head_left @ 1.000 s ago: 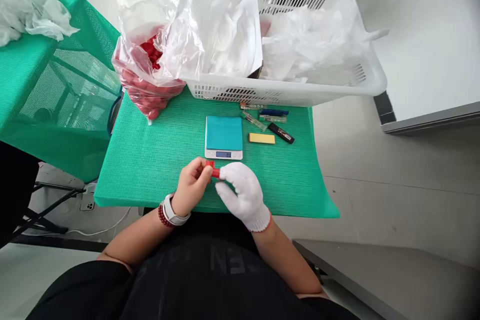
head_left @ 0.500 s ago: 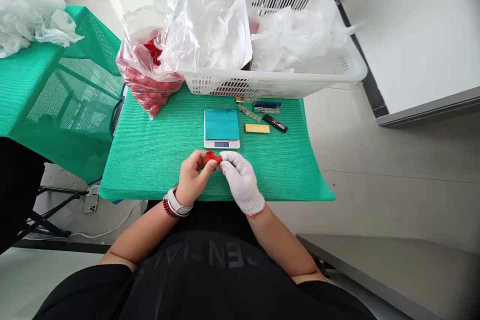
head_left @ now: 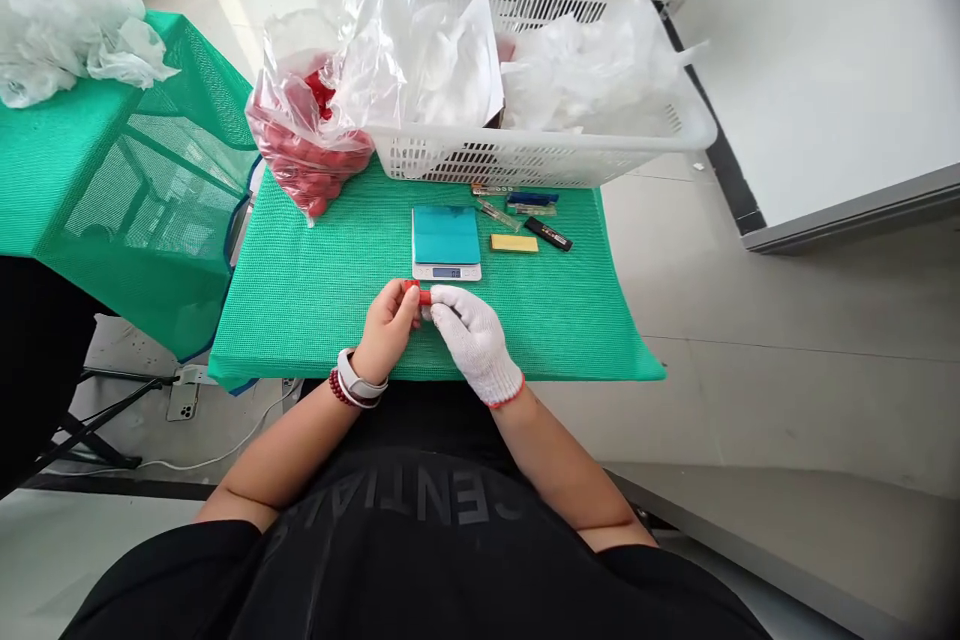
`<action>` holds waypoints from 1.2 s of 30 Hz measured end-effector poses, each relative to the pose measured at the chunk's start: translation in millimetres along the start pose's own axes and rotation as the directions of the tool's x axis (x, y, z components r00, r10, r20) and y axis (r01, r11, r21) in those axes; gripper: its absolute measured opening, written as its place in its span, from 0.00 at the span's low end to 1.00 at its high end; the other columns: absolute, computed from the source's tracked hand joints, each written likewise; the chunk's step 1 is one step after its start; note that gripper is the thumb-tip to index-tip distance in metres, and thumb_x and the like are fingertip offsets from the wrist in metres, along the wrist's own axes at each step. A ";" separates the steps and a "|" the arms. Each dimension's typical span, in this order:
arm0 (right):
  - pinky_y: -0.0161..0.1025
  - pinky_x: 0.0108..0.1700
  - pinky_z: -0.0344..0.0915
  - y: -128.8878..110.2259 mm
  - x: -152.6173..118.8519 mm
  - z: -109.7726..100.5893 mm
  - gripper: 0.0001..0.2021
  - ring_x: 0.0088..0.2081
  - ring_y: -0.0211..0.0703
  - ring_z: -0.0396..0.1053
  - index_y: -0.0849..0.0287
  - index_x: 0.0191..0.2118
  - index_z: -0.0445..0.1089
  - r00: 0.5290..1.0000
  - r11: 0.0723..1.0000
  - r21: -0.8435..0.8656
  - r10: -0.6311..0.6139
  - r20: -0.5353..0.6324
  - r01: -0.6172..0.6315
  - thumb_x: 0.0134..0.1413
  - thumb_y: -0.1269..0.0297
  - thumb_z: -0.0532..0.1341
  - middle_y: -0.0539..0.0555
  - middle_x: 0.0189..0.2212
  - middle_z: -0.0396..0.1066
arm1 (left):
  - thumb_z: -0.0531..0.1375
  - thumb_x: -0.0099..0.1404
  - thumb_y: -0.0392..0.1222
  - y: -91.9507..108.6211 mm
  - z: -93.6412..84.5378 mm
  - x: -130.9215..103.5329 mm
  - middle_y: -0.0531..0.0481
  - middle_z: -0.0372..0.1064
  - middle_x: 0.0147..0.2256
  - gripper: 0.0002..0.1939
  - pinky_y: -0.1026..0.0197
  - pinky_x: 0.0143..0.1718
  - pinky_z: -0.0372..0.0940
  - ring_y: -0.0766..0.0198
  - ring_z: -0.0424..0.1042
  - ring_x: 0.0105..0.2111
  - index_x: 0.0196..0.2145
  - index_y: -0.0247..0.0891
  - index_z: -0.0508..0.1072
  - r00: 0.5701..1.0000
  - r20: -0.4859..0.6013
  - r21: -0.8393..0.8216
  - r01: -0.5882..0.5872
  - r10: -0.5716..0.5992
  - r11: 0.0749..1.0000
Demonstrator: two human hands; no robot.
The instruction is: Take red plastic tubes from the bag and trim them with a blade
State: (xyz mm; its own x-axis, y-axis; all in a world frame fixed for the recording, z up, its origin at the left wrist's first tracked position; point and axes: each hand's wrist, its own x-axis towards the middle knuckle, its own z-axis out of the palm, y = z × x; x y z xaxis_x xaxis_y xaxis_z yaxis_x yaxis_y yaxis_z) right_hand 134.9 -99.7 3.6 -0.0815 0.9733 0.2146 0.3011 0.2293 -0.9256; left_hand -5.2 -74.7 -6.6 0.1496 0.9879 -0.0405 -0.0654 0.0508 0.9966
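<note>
A small red part (head_left: 425, 297) is held between my two hands, just in front of the scale. My bare left hand (head_left: 388, 325) pinches its left end, with a watch and red beads on the wrist. In a white knit glove, my right hand (head_left: 471, 338) grips the right end. The scale (head_left: 446, 236) has a teal platform and a small lit display. Fingers cover much of the red part. At the back left of the green-covered table (head_left: 300, 310) leans a clear bag of red parts (head_left: 311, 160).
A white basket (head_left: 600, 155) holding plastic bags spans the table's back edge. Right of the scale lie a yellow pad (head_left: 514, 243), a black slim case (head_left: 547, 233) and several pens (head_left: 532, 199). Another green-covered table (head_left: 52, 160) stands at the left, with plastic bags on it.
The red part has been turned between my fingers, and its round opening no longer shows. Both hands still hold it. The whole view has shifted slightly.
</note>
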 end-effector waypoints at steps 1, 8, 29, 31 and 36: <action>0.38 0.43 0.70 0.9 -0.4 -0.3 0.11 0.38 0.39 0.74 0.57 0.41 0.75 1.000 1.000 0.008 0.003 -0.008 -0.003 0.64 0.64 0.55 0.51 0.36 0.77 | 0.57 0.65 0.66 -0.5 -0.1 -0.1 0.57 0.59 0.21 0.26 0.64 0.25 0.61 0.70 0.60 0.21 0.27 0.39 0.62 1.000 0.007 0.005 0.000 0.000 1.000; 0.41 0.44 0.72 17.4 -5.8 2.3 0.10 0.38 0.40 0.74 0.56 0.42 0.74 0.994 0.984 0.169 0.077 -0.074 -0.063 0.61 0.59 0.59 0.52 0.37 0.76 | 0.53 0.69 0.64 -7.2 -1.2 -3.0 0.56 0.57 0.21 0.25 0.63 0.24 0.55 0.68 0.56 0.21 0.27 0.40 0.61 0.993 0.073 0.160 -0.108 0.097 0.981; 0.39 0.42 0.73 19.0 -5.2 3.3 0.10 0.36 0.37 0.73 0.57 0.44 0.73 0.989 0.967 0.238 0.118 -0.089 -0.094 0.60 0.60 0.60 0.52 0.37 0.75 | 0.51 0.72 0.58 -8.7 1.1 -4.4 0.51 0.65 0.28 0.19 0.60 0.30 0.59 0.64 0.63 0.27 0.33 0.40 0.65 0.981 0.075 0.310 -0.192 0.178 0.931; 0.39 0.42 0.73 17.9 -5.1 2.9 0.10 0.36 0.37 0.72 0.57 0.44 0.73 0.992 0.972 0.219 0.100 -0.083 -0.080 0.61 0.60 0.59 0.51 0.36 0.75 | 0.50 0.72 0.60 -10.1 1.2 -3.2 0.52 0.65 0.27 0.21 0.61 0.29 0.59 0.65 0.64 0.27 0.32 0.40 0.64 0.986 0.084 0.250 -0.161 0.144 0.955; 0.37 0.41 0.73 12.3 -4.7 1.7 0.09 0.36 0.36 0.74 0.55 0.44 0.74 0.997 0.980 0.195 0.047 -0.061 -0.034 0.63 0.62 0.58 0.49 0.35 0.76 | 0.48 0.71 0.64 -12.5 1.3 -0.5 0.54 0.62 0.23 0.26 0.61 0.28 0.60 0.66 0.62 0.24 0.28 0.40 0.62 0.990 0.080 0.133 -0.123 0.113 0.983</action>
State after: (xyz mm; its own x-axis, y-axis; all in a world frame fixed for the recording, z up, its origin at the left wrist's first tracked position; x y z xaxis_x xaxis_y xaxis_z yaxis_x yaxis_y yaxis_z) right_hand 137.4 -101.4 -9.3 -0.0094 0.9819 0.1894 0.1126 0.1892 -0.9755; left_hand -3.1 -76.0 -19.0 0.2193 0.9725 0.0782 0.0486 -0.0909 0.9947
